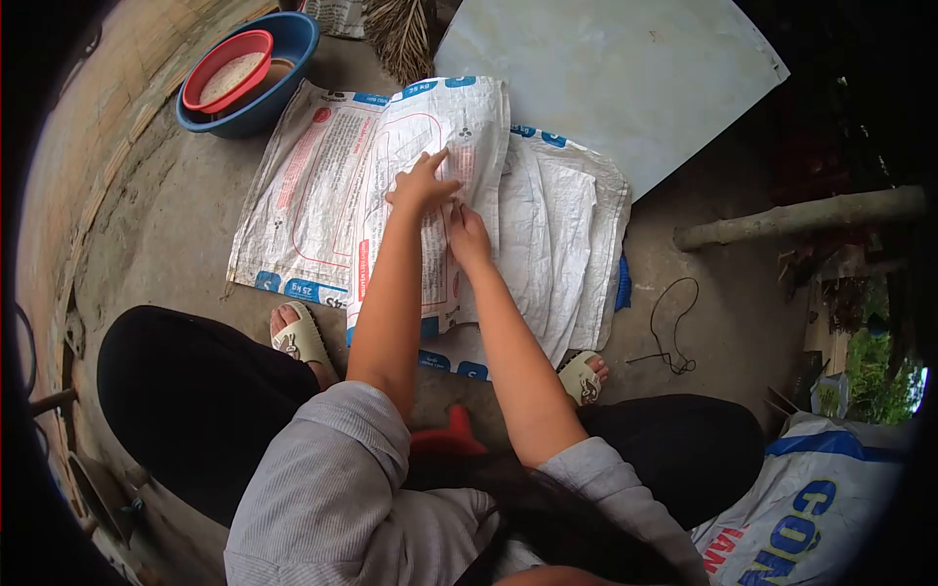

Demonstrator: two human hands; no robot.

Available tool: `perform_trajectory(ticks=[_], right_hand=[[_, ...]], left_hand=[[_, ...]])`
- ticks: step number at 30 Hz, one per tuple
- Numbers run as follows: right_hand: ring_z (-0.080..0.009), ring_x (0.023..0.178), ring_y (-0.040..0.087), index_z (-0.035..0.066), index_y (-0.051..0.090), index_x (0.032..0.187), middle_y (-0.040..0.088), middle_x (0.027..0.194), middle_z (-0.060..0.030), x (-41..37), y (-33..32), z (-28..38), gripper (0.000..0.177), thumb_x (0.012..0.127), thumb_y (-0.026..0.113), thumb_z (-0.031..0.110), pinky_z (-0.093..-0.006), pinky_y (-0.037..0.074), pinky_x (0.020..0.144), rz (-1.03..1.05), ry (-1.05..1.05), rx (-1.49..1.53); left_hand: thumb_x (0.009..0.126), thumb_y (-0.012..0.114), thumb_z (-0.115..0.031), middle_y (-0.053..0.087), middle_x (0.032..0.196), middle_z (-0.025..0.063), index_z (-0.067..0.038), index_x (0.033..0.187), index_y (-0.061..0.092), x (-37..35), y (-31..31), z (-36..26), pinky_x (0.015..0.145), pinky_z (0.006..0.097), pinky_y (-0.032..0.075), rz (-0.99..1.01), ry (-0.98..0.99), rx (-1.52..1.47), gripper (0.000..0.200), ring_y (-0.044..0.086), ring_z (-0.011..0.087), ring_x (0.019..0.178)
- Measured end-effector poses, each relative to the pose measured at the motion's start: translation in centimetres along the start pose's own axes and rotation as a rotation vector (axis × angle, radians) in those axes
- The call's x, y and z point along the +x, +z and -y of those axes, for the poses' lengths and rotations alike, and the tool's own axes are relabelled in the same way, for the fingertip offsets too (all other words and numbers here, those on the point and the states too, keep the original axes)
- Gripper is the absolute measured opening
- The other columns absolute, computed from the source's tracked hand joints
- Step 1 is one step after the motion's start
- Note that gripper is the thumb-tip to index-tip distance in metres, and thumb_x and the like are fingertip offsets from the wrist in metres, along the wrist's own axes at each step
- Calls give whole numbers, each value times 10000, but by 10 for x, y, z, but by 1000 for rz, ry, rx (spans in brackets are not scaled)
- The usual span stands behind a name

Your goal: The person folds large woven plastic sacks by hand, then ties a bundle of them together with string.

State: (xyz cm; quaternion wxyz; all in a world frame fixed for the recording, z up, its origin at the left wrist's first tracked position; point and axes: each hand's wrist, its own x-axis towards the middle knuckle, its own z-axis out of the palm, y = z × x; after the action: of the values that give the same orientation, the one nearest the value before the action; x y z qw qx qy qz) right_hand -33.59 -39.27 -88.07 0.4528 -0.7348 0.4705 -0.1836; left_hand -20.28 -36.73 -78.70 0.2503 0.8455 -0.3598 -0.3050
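Observation:
Flat white woven sacks with red and blue print lie overlapping on the ground in front of me. Over the top printed sack, my left hand is open, its fingers spread. Just below and to the right of it, my right hand is closed at a crease of the same sack, with some fingers hidden. Plainer white sack layers spread out on the right, wrinkled and partly under the top one.
A blue basin holds a red bowl with pale grains at the upper left. A large pale board lies beyond the sacks. To the right are a wooden pole, a black cord and a bulky white sack.

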Motion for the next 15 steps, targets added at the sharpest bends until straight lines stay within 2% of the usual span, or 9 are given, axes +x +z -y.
perform_trajectory(ticks=[2, 3, 4, 5, 7, 9, 10, 13, 15], right_hand=[[-400, 1154, 495, -40, 488, 1249, 525, 1256, -207, -15, 15, -8, 485, 934, 479, 328, -421, 396, 979, -85, -49, -21], [-396, 1171, 483, -40, 482, 1261, 509, 1277, -209, -18, 18, -11, 493, 933, 484, 328, -416, 391, 987, -174, -134, -89], [-384, 1190, 472, -40, 488, 1251, 488, 1302, -208, -15, 22, -16, 480, 931, 490, 318, -408, 385, 992, -182, -106, -59], [-378, 1192, 477, -39, 484, 1258, 493, 1300, -205, -10, 24, -21, 546, 904, 534, 373, -409, 385, 991, -157, -79, -3], [-375, 1213, 466, -38, 473, 1280, 478, 1318, -220, -13, 16, -3, 650, 861, 586, 446, -404, 383, 995, -78, 37, 97], [-371, 1217, 468, -40, 470, 1287, 480, 1315, -234, -13, 13, 8, 704, 845, 588, 495, -401, 383, 994, -84, 71, 85], [-367, 1220, 469, -42, 467, 1294, 482, 1311, -247, -14, 14, 6, 758, 830, 590, 544, -398, 384, 993, -80, 109, 72], [-363, 1226, 472, -53, 472, 1288, 495, 1301, -265, -9, 10, -5, 789, 842, 544, 593, -394, 376, 1000, -26, 257, 203], [-365, 1251, 449, -57, 448, 1313, 478, 1321, -270, -11, 7, -16, 807, 847, 533, 597, -383, 354, 1021, -20, 272, 262]], left_hand=[[790, 643, -261, 648, 1125, 139, -76, 1224, 612, 19, -33, 38, 855, 362, 460, -58, 54, -908, 473, 610, 253, 985], [797, 630, -260, 656, 1088, 139, -53, 1192, 618, 17, -45, 45, 826, 337, 462, -278, -66, -1069, 446, 617, 230, 912], [811, 606, -304, 658, 1059, 160, -9, 1147, 623, 66, -31, 102, 847, 375, 460, -555, 20, -794, 448, 617, 247, 927], [832, 586, -401, 646, 1078, 200, 22, 1161, 602, 55, -39, 109, 876, 396, 453, -616, -179, -395, 537, 621, 275, 958], [835, 560, -525, 636, 1102, 222, 23, 1215, 565, 88, -12, 187, 919, 402, 439, -327, -169, -185, 667, 614, 300, 1020], [825, 546, -597, 605, 1172, 231, 24, 1253, 539, 58, -1, 163, 948, 396, 428, 87, -355, -456, 754, 585, 307, 1094], [866, 531, -501, 548, 1236, 209, 31, 1353, 409, 53, 13, 161, 876, 382, 463, 57, -220, -909, 731, 579, 285, 1040], [836, 569, -517, 575, 1128, 177, 13, 1355, 372, 38, 4, 139, 811, 396, 470, -44, -239, -617, 767, 578, 244, 927], [736, 676, -527, 589, 879, 134, 16, 1367, 292, 11, -36, 91, 605, 369, 474, 83, -231, -488, 917, 549, 170, 655]])
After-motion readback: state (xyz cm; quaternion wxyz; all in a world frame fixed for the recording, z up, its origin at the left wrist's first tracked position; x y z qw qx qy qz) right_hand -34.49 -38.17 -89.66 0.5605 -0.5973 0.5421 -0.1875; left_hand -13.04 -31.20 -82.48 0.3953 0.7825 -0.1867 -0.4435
